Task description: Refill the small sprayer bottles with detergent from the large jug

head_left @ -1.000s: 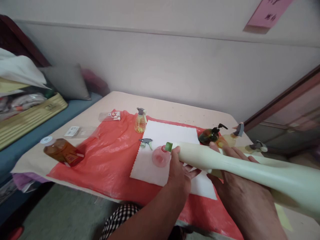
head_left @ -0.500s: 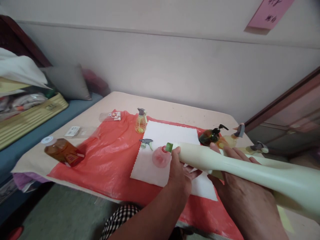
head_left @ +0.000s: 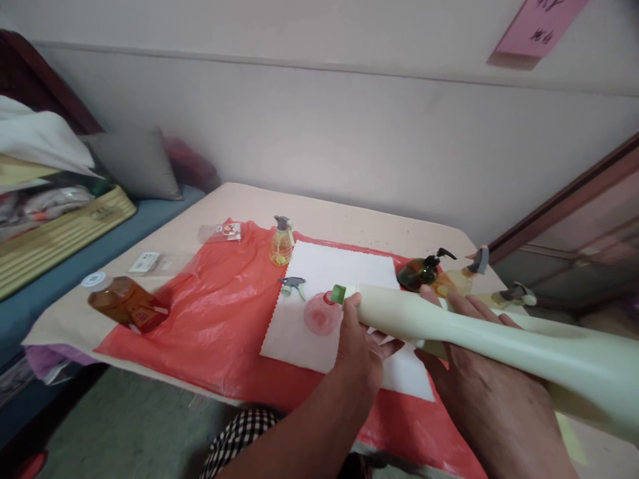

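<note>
A large pale green plastic jug [head_left: 499, 336] lies tilted, its green mouth [head_left: 338, 294] at the neck of a round pink spray bottle [head_left: 321, 315]. My left hand [head_left: 362, 342] supports the jug's front end from below, thumb against its side. Further back, my right hand [head_left: 484, 372] grips the jug, with fingers showing past its far side. The pink bottle has no spray head on it and stands on a white scalloped sheet [head_left: 344, 263]. Beside it lies a loose grey and green trigger spray head [head_left: 293, 287].
A yellow spray bottle [head_left: 282, 243] stands behind the sheet. To the right are a dark pump bottle [head_left: 419, 273] and an amber spray bottle [head_left: 459, 281]. A large amber jug [head_left: 127, 303] stands at left on red plastic [head_left: 214, 319]. A wall closes off the back.
</note>
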`<state>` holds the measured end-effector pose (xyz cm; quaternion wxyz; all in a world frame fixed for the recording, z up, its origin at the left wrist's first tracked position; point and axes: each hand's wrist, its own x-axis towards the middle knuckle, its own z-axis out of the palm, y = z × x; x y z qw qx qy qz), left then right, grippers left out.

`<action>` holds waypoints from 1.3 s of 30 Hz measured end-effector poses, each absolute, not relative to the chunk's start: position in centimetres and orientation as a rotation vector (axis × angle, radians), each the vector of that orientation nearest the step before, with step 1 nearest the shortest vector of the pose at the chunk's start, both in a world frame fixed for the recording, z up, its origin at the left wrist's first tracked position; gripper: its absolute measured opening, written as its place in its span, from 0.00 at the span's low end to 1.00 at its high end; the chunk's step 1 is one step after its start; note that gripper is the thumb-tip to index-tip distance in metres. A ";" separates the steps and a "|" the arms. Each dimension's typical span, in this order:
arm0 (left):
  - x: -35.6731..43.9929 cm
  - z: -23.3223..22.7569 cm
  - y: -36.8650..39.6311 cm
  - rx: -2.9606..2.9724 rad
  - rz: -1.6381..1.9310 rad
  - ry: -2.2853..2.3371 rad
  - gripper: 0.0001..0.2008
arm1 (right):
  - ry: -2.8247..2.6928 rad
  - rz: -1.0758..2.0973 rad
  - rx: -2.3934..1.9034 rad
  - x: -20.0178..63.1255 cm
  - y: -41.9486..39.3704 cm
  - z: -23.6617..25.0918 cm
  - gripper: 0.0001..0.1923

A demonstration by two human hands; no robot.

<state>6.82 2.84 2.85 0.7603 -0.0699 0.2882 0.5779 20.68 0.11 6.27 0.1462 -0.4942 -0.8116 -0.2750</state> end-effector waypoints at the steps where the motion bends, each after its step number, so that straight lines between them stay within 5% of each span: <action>1: 6.8 2.8 2.8 -0.148 1.256 0.626 0.25 | -2.337 -0.789 -1.422 20.7 0.1 6.3 0.45; 16: 6.7 3.1 2.6 -0.136 1.234 0.610 0.24 | -2.249 -0.747 -1.457 19.2 -0.2 7.0 0.29; 39: 6.6 3.3 2.7 -0.130 1.229 0.631 0.24 | -2.250 -0.761 -1.437 19.2 -0.2 7.0 0.28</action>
